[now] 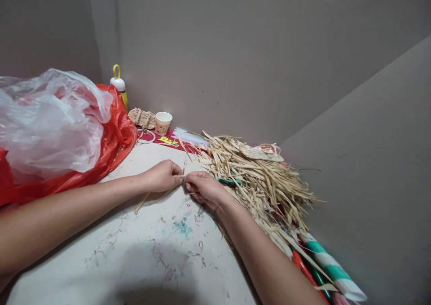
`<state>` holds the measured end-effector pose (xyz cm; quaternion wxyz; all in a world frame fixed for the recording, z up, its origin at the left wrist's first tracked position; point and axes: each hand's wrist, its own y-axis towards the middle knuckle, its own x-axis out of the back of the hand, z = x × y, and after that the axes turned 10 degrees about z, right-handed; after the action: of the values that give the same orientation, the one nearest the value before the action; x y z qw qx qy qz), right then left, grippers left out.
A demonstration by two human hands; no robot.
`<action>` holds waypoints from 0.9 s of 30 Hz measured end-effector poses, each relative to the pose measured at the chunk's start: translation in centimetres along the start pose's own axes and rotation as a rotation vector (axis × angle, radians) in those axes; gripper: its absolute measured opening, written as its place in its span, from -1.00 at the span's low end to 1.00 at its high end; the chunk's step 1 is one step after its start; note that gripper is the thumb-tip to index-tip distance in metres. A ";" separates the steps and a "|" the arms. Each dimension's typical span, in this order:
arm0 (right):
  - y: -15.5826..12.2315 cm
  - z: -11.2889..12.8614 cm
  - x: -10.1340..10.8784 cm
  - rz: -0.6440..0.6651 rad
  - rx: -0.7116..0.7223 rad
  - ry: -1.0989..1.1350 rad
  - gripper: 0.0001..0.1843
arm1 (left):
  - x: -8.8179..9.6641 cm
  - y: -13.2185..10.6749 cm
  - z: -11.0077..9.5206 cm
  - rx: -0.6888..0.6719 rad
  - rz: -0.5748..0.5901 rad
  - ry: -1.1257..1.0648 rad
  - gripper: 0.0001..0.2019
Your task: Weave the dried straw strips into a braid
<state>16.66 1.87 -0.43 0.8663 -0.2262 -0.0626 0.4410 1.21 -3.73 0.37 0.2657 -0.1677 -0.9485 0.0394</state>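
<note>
Straw-coloured strip (142, 202), fingers (175, 169) of left hand (164, 177) pinching it, those of right hand (206, 188) pressed together, apparently gripping it too

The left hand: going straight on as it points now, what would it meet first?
The left hand would likely meet the right hand first, past the tan straw strip it holds; depth is unclear.

1. Far left, a white-topped yellow bottle (118, 86) standing upright!
2. Right of it, here's a paper cup (163, 124)!
3. Left, clear plastic (57, 125) over a red bag (124, 132)!
4. Near right, a green-and-white roll (332, 264)!
</note>
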 end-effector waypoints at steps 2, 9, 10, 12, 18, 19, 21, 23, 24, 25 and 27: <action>0.1 -0.1 -0.3 -0.040 0.013 0.002 -0.79 | 0.0 -0.3 -0.4 0.002 0.002 0.055 -0.76; -0.1 0.0 -0.5 -0.042 0.033 0.082 -0.86 | -0.8 -1.3 -1.6 0.089 0.080 -0.100 -0.78; -0.2 0.0 -0.5 -0.032 0.035 0.103 -0.86 | -1.0 -1.4 -1.7 0.115 0.111 -0.159 -0.77; -0.3 0.0 -0.4 -0.014 0.035 0.143 -0.83 | -1.5 -1.5 -1.7 0.133 0.158 -0.267 -0.74; -0.3 0.0 -0.4 0.031 0.021 0.207 -0.82 | -2.4 -1.6 -1.3 0.143 0.130 -0.262 -0.80; -0.3 0.0 -0.5 0.034 0.022 0.210 -0.82 | -2.5 -1.5 -1.2 0.143 0.115 -0.233 -0.82; -0.3 -0.1 -0.6 0.034 0.028 0.212 -0.78 | -2.8 -1.5 -0.9 0.135 0.083 -0.182 -0.84; -0.3 -0.2 -0.7 0.030 0.037 0.215 -0.73 | -3.0 -1.4 -0.6 0.117 0.063 -0.154 -0.84; -0.3 -0.2 -0.7 0.026 0.043 0.219 -0.71 | -3.1 -1.3 -0.5 0.105 0.056 -0.152 -0.83; -0.4 -0.2 -0.8 0.023 0.049 0.224 -0.70 | -3.2 -1.3 -0.4 0.093 0.051 -0.154 -0.82; -0.4 -0.3 -1.0 0.018 0.058 0.232 -0.68 | -3.3 -1.3 -0.5 0.082 0.038 -0.158 -0.81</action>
<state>16.48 0.81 -0.39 0.8700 -0.2510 0.0528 0.4212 3.71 -6.04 -0.61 0.1957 -0.1709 -0.9608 0.0965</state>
